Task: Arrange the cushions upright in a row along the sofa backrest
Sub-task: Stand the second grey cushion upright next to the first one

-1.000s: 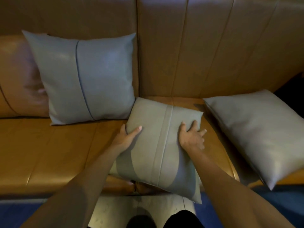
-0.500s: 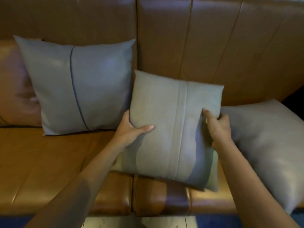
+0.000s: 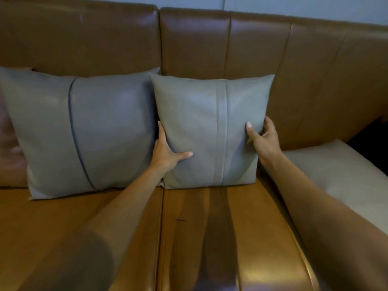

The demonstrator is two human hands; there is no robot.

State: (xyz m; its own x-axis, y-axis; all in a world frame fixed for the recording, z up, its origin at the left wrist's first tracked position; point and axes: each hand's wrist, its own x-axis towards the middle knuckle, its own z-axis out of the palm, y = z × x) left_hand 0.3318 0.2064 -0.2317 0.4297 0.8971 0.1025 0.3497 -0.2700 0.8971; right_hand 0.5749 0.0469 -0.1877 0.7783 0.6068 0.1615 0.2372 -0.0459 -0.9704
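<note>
1. Head view: since 0.5 s ago the middle cushion, a square grey-green leather-look cushion with a vertical centre seam (image 3: 210, 131), has gone from being lifted and tilted over the seat to standing upright with its bottom edge on the seat, its back against the tan leather sofa backrest (image 3: 262, 45).
2. The left hand (image 3: 165, 152) clasps the cushion's left edge low down: the thumb lies across the front face and the fingers are hidden behind the edge.
3. The right hand (image 3: 262, 137) pinches the right edge at mid height, thumb on the front face and fingers curled round the back.
4. Just to the left stands a larger square blue-grey cushion with a dark curved seam line (image 3: 84, 133), also upright against the backrest; its right edge touches or slightly overlaps the held cushion's left edge.
5. A 3rd cushion, pale grey and smooth (image 3: 336, 175), lies flat near the right end of the seat, partly hidden behind the right forearm, its near corner just beside the middle cushion's lower right corner.
6. The front part of the glossy tan leather seat (image 3: 63, 217) is bare, crossed by both forearms.
</note>
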